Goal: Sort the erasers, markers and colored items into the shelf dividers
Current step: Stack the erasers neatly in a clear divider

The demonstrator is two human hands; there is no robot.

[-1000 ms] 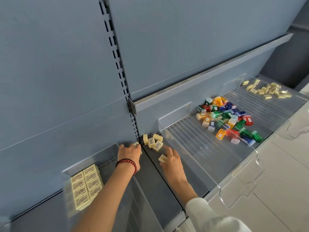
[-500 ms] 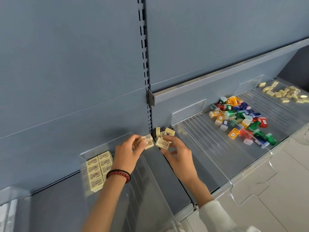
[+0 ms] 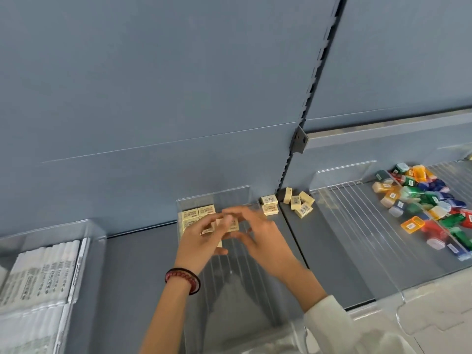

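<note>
Clear glossy plastic dividers point(image 3: 357, 226); matt blue shelf point(image 3: 132, 277); glossy coloured items point(image 3: 434, 208).

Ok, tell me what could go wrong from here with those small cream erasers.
1. Both hands, the left hand and the right hand, are blurred above the neat rows of small cream rectangular erasers in the clear plastic divider tray. A hasty set-down may knock those rows askew.
2. Several loose cream erasers lie on the grey shelf outside the tray, near the seam. Some could slide away or get overlooked.
</note>
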